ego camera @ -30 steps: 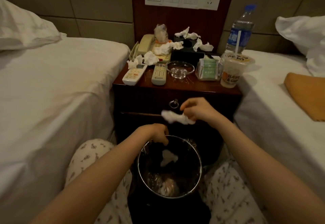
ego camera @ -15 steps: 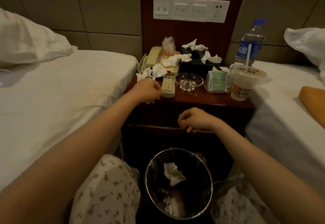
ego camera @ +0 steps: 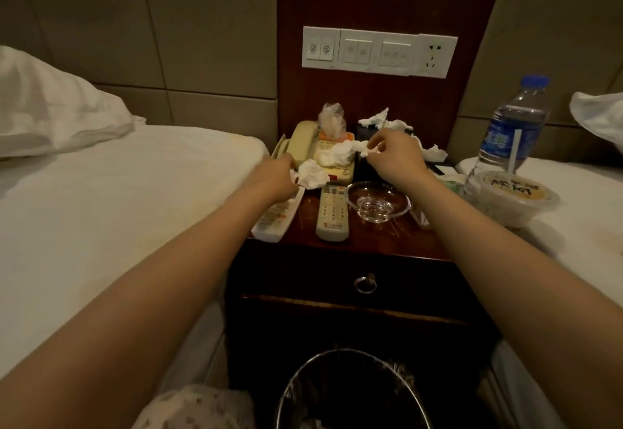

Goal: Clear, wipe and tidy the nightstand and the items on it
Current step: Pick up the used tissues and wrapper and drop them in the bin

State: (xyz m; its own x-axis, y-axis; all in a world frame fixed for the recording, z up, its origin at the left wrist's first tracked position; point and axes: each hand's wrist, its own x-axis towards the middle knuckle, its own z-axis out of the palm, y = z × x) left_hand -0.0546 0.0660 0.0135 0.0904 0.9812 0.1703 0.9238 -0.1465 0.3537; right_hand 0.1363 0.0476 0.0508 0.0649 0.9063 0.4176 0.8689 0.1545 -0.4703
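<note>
The dark wood nightstand (ego camera: 367,243) stands between two beds. My left hand (ego camera: 274,177) grips a crumpled white tissue (ego camera: 313,174) beside the beige phone (ego camera: 303,140). My right hand (ego camera: 394,157) pinches another crumpled tissue (ego camera: 362,148) lying over the phone's keypad. More tissues (ego camera: 381,120) lie on the black tissue box at the back. Two remotes (ego camera: 332,212) (ego camera: 276,219) and a glass ashtray (ego camera: 377,204) sit near the front edge. A lidded drink cup (ego camera: 512,197) with a straw and a water bottle (ego camera: 512,128) stand at the right.
A metal waste bin (ego camera: 350,391) with a plastic liner stands on the floor below the drawer. White beds (ego camera: 118,199) flank both sides. A switch panel (ego camera: 379,51) is on the wall. A crumpled plastic wrapper (ego camera: 332,121) sits behind the phone.
The tissue from my right hand dropped into the bin. Both hands rose from the bin to the nightstand top and each took hold of a tissue. The view tilted up.
</note>
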